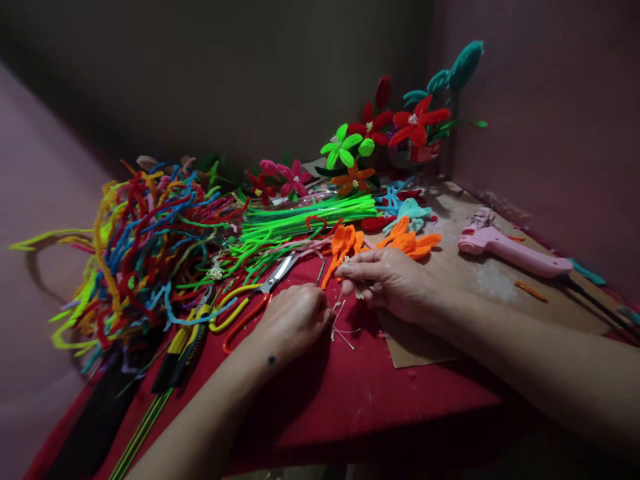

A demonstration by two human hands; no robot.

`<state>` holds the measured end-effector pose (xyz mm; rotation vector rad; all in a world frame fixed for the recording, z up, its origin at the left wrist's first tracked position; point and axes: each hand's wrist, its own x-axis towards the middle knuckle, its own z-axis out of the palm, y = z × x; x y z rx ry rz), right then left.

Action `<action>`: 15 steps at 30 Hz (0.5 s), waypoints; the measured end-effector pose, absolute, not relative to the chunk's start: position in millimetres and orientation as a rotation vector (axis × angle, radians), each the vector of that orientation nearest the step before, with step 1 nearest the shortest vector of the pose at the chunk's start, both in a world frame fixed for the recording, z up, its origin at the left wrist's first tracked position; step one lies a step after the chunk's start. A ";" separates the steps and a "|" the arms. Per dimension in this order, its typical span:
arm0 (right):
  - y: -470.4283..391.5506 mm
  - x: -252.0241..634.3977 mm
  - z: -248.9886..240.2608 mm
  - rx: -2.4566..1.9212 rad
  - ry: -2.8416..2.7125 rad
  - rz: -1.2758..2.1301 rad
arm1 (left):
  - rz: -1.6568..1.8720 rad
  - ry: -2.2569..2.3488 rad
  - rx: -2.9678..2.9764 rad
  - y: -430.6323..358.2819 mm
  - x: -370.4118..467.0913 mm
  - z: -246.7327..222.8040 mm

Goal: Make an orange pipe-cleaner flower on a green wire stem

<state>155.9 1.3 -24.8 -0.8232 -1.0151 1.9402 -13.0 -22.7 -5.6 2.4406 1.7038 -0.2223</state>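
My right hand [397, 277] pinches a small bunch of pale flower stamens [359, 292] between thumb and fingers. Close on its left, my left hand [299, 312] is closed with its back toward me, so whatever its fingers hold is hidden. A thin dark green wire [321, 272] shows just above that hand; whether it is gripped I cannot tell. Loose pale stamens [344, 330] lie on the red cloth between the hands. Orange pipe-cleaner petals [345, 241] rest just behind them. Scissors [270, 283] with partly open blades lie beside my left hand.
At left are a tangled heap of coloured pipe cleaners [145, 247] and yellow-black pliers [187, 340]. Green pipe cleaners [305, 217] lie behind. A pink glue gun [515, 250] rests on cardboard [420, 350] at right. Finished flowers [341, 147] stand at the back, near the walls.
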 end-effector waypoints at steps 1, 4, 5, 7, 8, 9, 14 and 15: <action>1.4 155.9 -24.7 -0.824 -1.017 1.940 | -0.225 1.714 2.423 -23.2 -12.2 -6.8; 1.4 155.9 -24.6 -0.834 -1.023 1.936 | -0.196 1.725 2.393 -23.7 -11.5 -6.8; 1.2 155.8 -24.6 -0.835 -1.020 1.934 | -0.171 1.721 2.383 -23.6 -11.8 -5.7; 1.1 155.6 -24.8 -0.832 -1.014 1.937 | -0.110 1.712 2.352 -23.0 -12.7 -2.5; 1.0 155.5 -25.1 -0.829 -1.012 1.942 | -0.082 1.709 2.335 -22.7 -13.2 -0.8; 1.1 155.4 -25.5 -0.825 -1.012 1.947 | -0.056 1.707 2.319 -22.3 -13.8 0.9; 1.8 155.0 -27.1 -0.817 -1.012 1.941 | 0.017 1.685 2.298 -20.9 -17.0 4.1; 1.9 155.0 -27.0 -0.825 -1.009 1.939 | 0.028 1.677 2.304 -20.8 -17.7 3.7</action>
